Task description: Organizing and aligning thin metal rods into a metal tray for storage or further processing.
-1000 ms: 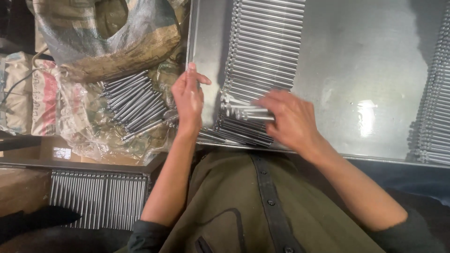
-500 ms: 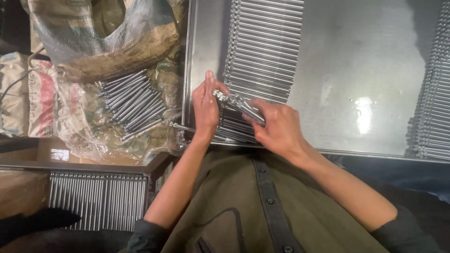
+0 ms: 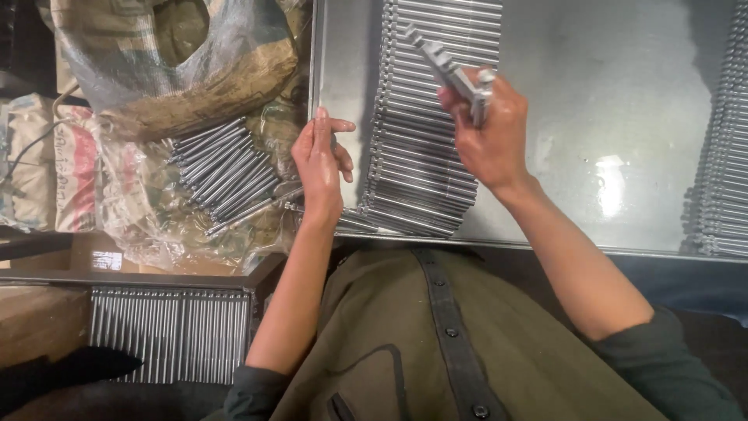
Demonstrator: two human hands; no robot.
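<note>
Head view shows your right hand (image 3: 491, 136) closed in a tight grip on a small bundle of metal rods (image 3: 448, 66). You hold it up over the stacked row of rods (image 3: 421, 156) on the shiny tabletop (image 3: 623, 117). Its long side slants, with the free end pointing up and to the left. Your left hand (image 3: 321, 168) is open and holds nothing, resting at the left edge of that row.

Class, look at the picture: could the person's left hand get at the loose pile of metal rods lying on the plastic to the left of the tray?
Probably yes. The left hand is empty at the tray's left edge, and the loose rods lie uncovered just beside it, with nothing between.
</note>
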